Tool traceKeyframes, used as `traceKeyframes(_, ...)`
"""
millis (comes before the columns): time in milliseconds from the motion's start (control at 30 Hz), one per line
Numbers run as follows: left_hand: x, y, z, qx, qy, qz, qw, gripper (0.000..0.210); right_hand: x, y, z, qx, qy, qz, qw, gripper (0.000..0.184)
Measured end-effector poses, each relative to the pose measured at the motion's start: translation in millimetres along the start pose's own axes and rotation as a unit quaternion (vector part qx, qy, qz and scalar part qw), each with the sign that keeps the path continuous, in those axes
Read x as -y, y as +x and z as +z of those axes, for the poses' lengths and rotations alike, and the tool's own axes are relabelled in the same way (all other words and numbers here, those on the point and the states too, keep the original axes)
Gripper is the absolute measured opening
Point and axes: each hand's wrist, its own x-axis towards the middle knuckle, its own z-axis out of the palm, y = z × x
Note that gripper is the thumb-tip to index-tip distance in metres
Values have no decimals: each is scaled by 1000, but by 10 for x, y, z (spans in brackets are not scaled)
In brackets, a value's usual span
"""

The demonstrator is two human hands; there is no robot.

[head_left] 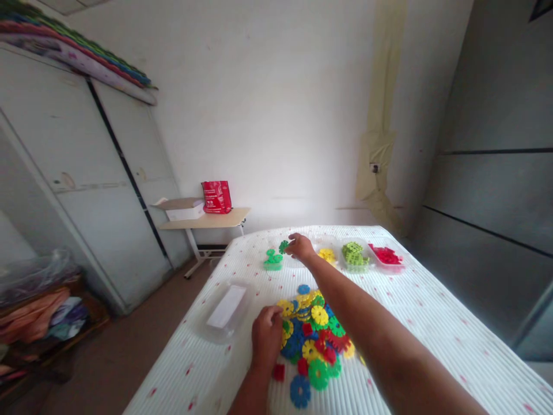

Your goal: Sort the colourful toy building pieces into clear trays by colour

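My right hand [301, 246] reaches across to the far containers, pinching a green notched plastic disc [283, 246]. Just left of it is a clear container [273, 266] with green pieces [272, 256] inside. Beside the pile of mixed notched discs [319, 315], my left hand [268, 331] has its fingers curled at the pile's left edge, by a yellow disc [286, 307]. Whether those fingers grip a disc is hidden. Blue, yellow, green and red discs overlap in the pile, along with small red square pieces [279, 372].
Clear containers along the far side hold yellow pieces [327, 255], light green pieces [354, 252] and red pieces [386, 255]. A clear plastic lid or tray [227, 308] lies at left on the white spotted tablecloth [181, 374]. A side table [224, 219] bears a red bag [216, 196].
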Motion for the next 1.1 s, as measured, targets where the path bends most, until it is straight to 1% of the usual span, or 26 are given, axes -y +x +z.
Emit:
traceKeyframes(67,-10,-1,-6,-5,-6,3,1000,21,6,20,10,-33,-11,-4,999,35)
traceKeyframes(133,-18,1,-11,-7,-5,13,1000,20,-66,-52,-14,-47,-28,-14,998,28)
traceKeyframes(267,-14,7,-7,-12,1,30,999,19,-374,-367,-177,-28,-54,-36,997,19)
traceKeyframes(367,13,8,8,-11,5,25,1000,19,-684,-656,-412,-29,-71,-42,996,18)
traceKeyframes(500,24,42,25,-3,22,13,1000,21,-1214,-1050,-754,-61,-91,-26,994,21)
traceKeyframes(633,-91,208,61,54,118,18,991,24,-1822,-1374,-979,-106,-163,4,981,22)
traceKeyframes(733,-222,418,172,99,157,32,982,25,-2114,-1507,-1055,-121,-180,50,975,21)
traceKeyframes(800,-297,560,291,128,171,34,976,26,-2173,-1537,-1062,-119,-174,80,974,20)
traceKeyframes(900,-376,716,480,158,205,20,966,30,-2124,-1531,-1026,-114,-203,104,967,21)
traceKeyframes(967,-407,767,574,164,227,5,960,32,-2068,-1523,-996,-107,-234,106,961,22)
traceKeyframes(1100,-412,795,652,162,239,-24,957,21,-2019,-1534,-978,-98,-249,94,959,21)
